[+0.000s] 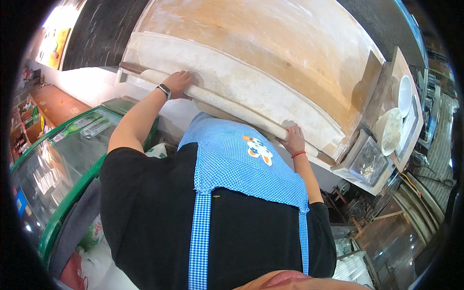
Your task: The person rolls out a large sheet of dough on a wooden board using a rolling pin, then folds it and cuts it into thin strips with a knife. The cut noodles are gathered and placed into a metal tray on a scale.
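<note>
A long wooden rolling pin (132,67) lies along the near edge of a floured wooden board (308,43). Pale dough (232,105) is wrapped around most of its length, with brown wood showing at both ends. My left hand (178,85), below a dark wristband, grips the wrapped pin towards its left end. Towards the right end, my right hand (293,139) closes over the roll. A broad, thin sheet of dough (232,74) spreads flat on the board just beyond the roll. Its far edge shows layered folds.
Right of the board are a clear bin (368,163) with scraps inside, a bowl of flour (389,131) and a white bowl (405,96). A green-framed glass cabinet (78,174) stands at my left. A black panel (101,34) borders the board's far left.
</note>
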Demonstrator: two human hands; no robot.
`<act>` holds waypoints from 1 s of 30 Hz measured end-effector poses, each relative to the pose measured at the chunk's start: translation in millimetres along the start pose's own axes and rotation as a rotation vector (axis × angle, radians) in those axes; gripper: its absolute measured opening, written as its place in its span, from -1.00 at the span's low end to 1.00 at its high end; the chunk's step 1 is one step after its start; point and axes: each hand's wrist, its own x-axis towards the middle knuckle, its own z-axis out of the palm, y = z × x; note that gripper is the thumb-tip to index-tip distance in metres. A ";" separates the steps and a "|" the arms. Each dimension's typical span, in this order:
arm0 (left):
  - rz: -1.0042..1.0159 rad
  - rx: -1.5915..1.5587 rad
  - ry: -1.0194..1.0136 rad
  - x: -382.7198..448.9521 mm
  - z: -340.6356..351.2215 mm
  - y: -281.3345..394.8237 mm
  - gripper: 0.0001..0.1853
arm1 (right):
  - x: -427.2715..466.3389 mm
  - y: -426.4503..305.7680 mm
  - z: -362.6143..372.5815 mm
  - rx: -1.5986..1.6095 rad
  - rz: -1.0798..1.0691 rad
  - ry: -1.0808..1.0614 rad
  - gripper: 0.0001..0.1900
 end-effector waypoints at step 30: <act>0.016 -0.090 0.290 17.6 11.3 7.2 -0.27 | 23.3 4.5 7.5 0.046 -0.093 0.215 -0.43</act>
